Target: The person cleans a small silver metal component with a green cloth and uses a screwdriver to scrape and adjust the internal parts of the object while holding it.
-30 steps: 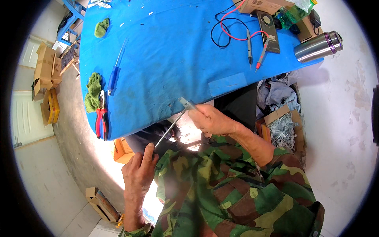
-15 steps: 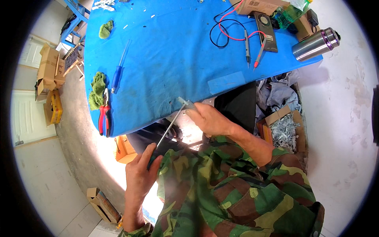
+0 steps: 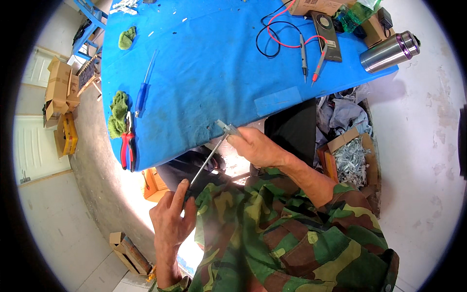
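Observation:
My left hand (image 3: 171, 214) is closed around the handle of a screwdriver, its index finger stretched along toward the metal shaft (image 3: 208, 161). That shaft slants up and to the right. Its tip meets a small grey, partly see-through piece (image 3: 225, 127), whose exact kind I cannot make out. Gripping this piece is my right hand (image 3: 258, 146), just off the front edge of the blue-covered table (image 3: 194, 87). The fingers hide part of the piece, and most of the screwdriver handle is covered by my left palm.
At the table's left lie red-and-black pliers (image 3: 128, 148), a blue screwdriver (image 3: 141, 96) and green cloths (image 3: 118, 113). Test probes (image 3: 304, 61) with leads and a steel flask (image 3: 386, 54) occupy the right. Below stands a box of whitish scraps (image 3: 351, 163).
My left hand has shifted slightly left and down, its index finger straighter along the screwdriver. The grey piece in my right hand has turned a little. The whole view has moved slightly.

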`<state>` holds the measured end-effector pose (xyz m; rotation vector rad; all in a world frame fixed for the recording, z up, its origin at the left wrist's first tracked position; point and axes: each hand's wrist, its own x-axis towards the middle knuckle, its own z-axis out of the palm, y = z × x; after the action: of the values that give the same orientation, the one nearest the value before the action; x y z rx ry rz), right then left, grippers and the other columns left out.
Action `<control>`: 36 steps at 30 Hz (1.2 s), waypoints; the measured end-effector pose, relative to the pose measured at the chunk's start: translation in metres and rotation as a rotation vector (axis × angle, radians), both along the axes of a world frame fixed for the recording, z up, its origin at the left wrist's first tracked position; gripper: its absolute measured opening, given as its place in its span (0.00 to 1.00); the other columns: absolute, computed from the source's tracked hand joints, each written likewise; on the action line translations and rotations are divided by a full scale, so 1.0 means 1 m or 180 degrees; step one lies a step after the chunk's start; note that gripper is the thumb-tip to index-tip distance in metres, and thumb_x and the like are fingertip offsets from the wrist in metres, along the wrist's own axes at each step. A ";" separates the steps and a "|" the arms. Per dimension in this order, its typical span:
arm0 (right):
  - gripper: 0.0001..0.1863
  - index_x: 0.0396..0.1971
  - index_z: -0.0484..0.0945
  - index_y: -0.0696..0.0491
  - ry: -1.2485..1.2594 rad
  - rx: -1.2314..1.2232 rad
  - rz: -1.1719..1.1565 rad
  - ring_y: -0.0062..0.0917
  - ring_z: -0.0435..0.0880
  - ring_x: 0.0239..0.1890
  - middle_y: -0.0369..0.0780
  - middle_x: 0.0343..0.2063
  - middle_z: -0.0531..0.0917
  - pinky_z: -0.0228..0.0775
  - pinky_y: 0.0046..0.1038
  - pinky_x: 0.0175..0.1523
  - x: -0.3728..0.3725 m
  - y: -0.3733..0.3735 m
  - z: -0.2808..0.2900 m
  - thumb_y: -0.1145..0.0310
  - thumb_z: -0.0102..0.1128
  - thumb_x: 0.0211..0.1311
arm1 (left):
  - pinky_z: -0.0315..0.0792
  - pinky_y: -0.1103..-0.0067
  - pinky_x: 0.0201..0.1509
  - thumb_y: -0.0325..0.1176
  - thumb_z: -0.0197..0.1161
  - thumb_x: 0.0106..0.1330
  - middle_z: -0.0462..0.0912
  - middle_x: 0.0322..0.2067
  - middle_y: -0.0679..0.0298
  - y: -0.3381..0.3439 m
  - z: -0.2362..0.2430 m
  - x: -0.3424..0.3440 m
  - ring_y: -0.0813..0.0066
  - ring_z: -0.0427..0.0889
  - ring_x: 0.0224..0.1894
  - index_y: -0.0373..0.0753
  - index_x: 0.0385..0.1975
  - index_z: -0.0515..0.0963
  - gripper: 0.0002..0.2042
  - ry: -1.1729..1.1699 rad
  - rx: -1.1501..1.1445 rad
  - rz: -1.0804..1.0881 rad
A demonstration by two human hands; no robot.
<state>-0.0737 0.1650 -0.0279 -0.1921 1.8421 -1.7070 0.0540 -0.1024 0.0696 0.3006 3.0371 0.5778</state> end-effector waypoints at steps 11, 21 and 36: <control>0.17 0.38 0.77 0.61 0.0220 0.0123 -0.0045 0.20 0.71 0.29 0.36 0.24 0.75 0.69 0.32 0.36 0.002 -0.002 0.001 0.61 0.54 0.81 | 0.71 0.69 0.25 0.28 0.74 0.61 0.79 0.25 0.61 -0.001 0.000 0.003 0.64 0.80 0.22 0.43 0.61 0.81 0.25 -0.0063 0.0020 0.0028; 0.17 0.39 0.77 0.63 0.0680 0.0674 -0.0380 0.61 0.83 0.40 0.60 0.33 0.84 0.74 0.49 0.42 0.008 -0.009 0.006 0.60 0.57 0.77 | 0.78 0.71 0.31 0.26 0.71 0.67 0.85 0.31 0.52 0.003 0.011 -0.006 0.58 0.86 0.26 0.35 0.58 0.80 0.19 -0.0999 0.1060 0.0372; 0.16 0.38 0.75 0.63 0.0975 0.0943 -0.0503 0.63 0.83 0.37 0.62 0.31 0.83 0.72 0.56 0.41 0.015 -0.015 0.006 0.62 0.59 0.76 | 0.77 0.70 0.30 0.28 0.70 0.68 0.85 0.30 0.55 0.000 0.021 -0.011 0.62 0.85 0.27 0.33 0.60 0.80 0.21 -0.0737 0.0164 0.0127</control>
<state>-0.0592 0.1499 -0.0221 -0.1982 2.3669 -1.5468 0.0430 -0.1026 0.0907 0.1621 2.8150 0.6448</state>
